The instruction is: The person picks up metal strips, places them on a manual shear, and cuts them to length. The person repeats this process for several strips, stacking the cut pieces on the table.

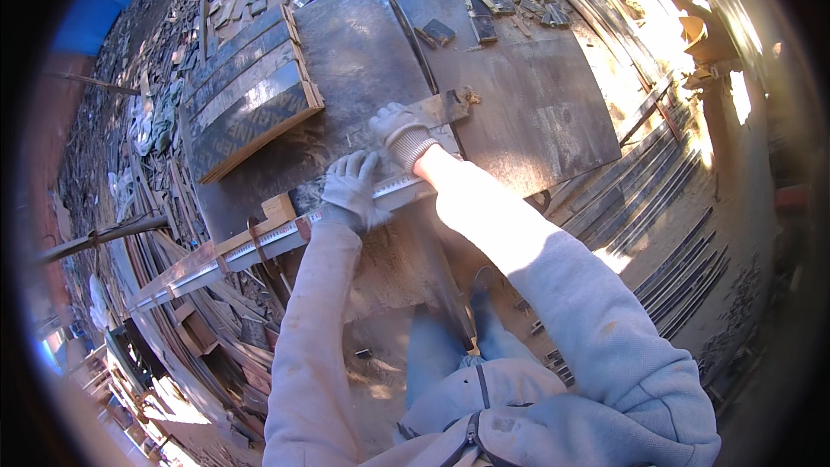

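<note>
A straight metal rail (207, 275) runs past scuffed, stacked boards (251, 108); the gloved left hand (350, 188) has its grip spread flat, the right hand (402, 132) half-curled, its hold unclear, both on a worn strip (438, 110); blocky offcuts (482, 24) lie beyond.

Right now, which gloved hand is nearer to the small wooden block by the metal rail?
Left. The left hand is just right of the small wooden block; the right hand is farther up and right, at the narrow board strip.

board stack (251, 117) beyond rail (207, 273)
</note>
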Available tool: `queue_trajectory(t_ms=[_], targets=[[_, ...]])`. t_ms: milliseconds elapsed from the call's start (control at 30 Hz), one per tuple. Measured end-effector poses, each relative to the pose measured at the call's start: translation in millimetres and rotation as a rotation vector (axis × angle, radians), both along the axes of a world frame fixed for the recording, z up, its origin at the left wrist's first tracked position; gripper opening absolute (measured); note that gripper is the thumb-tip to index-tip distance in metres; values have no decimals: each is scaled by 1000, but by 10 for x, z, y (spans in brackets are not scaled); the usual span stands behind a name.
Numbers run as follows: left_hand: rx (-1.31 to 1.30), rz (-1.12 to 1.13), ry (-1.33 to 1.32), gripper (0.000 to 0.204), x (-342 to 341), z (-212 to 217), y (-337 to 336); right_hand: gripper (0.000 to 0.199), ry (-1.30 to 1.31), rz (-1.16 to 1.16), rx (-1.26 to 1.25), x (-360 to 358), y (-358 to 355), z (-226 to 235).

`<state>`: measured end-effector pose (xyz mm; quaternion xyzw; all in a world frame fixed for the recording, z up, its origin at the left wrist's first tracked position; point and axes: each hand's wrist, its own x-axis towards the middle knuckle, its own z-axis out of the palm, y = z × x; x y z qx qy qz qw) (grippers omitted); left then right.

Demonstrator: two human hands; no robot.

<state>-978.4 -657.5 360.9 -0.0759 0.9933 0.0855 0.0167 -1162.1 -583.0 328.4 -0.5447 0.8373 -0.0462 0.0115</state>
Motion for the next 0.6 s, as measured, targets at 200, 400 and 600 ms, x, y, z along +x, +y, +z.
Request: queue_trajectory(t_ms=[200, 400, 600], targets=[[-36, -53, 109, 112, 5, -103, -29, 22, 66, -37, -11, 28, -43, -50], [-53, -70, 134, 106, 49, -138, -31, 40, 186, -89, -88, 109, -97, -136], [11, -99, 242, 87, 73, -170, -41, 43, 109, 203, 502, 110, -21, 532]])
